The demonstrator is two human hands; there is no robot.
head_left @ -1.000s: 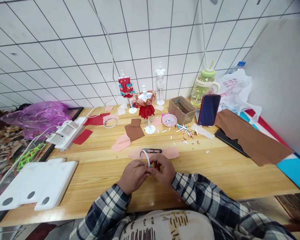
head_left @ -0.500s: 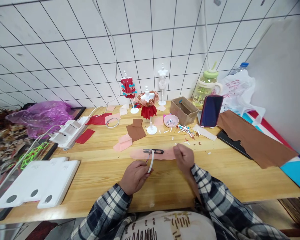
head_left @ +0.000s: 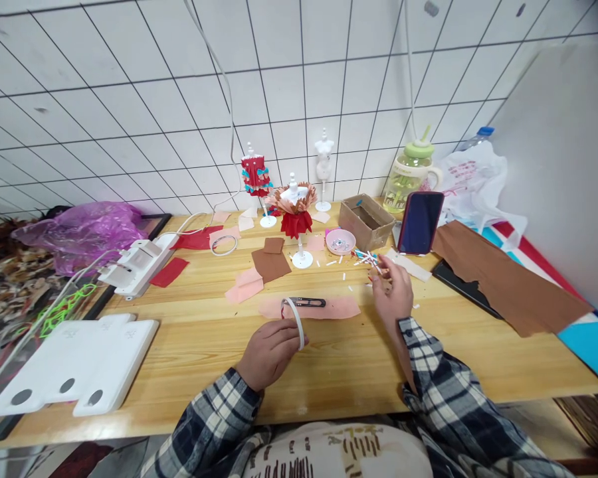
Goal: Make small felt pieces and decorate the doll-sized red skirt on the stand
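Observation:
My left hand is closed around a thin white ring, which stands up from the fingers; its far side shows some red. Just beyond it, black thread snips lie on a pale pink strip of paper. My right hand reaches over the table at the near edge of a small heap of white sticks. Its thumb and fingers are curved and apart, and I see nothing held between them. A paper dress in red and brown sits on a small white mannequin beyond both hands.
Behind stand a red-dressed mannequin, a bare one, a pink dish, a cardboard box, a phone and a green-lidded bottle. A power strip and white board lie left; brown paper lies right.
My right hand has left the pink strip's right end and moved right and away from me, its fingers opening. The white ring has tilted slightly in my left hand.

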